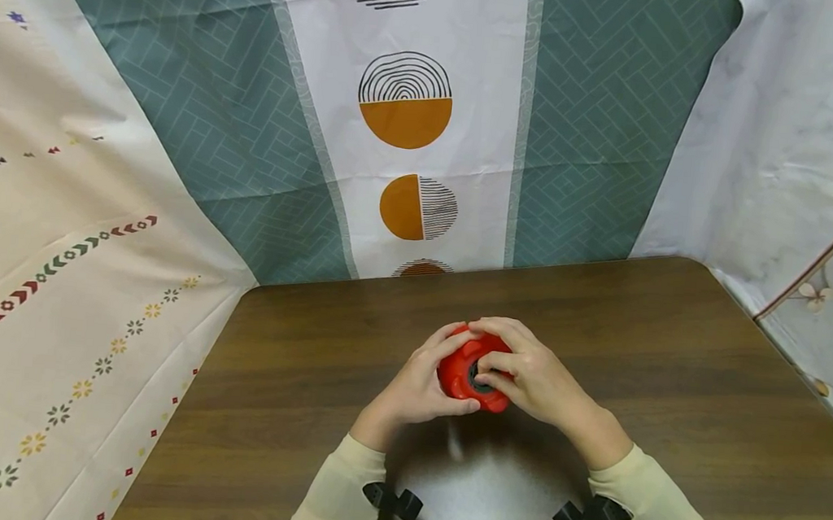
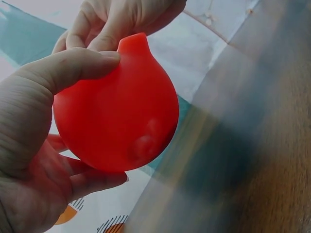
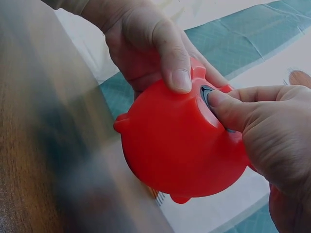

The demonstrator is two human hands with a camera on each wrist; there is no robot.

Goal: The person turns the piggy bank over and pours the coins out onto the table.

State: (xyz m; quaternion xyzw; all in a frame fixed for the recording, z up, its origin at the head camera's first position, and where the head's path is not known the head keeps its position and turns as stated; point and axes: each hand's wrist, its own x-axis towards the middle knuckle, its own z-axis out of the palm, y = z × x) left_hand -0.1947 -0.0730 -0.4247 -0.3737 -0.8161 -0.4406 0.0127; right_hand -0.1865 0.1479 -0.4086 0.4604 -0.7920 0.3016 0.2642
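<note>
A brown, wood-grained table (image 1: pixel 671 378) with rounded far corners fills much of the lower half. At twelve o'clock, beyond its far edge, a creased cloth stands as a backdrop: a white middle band (image 1: pixel 488 94) printed with orange circles (image 1: pixel 405 124) partly lined in black, flanked at eleven and one by herringbone-patterned teal panels (image 1: pixel 603 128). From eight to ten o'clock falls a cream cloth (image 1: pixel 46 206) with a chevron row (image 1: pixel 54 266) and small printed flowers (image 1: pixel 33 444). At two to three o'clock hangs a white marbled cloth (image 1: pixel 785 142), crossed by a brown line (image 1: pixel 829 246) near a pale blossom (image 1: pixel 816 300). Pale glare (image 1: pixel 493 503) lies on the tabletop at six o'clock
</note>
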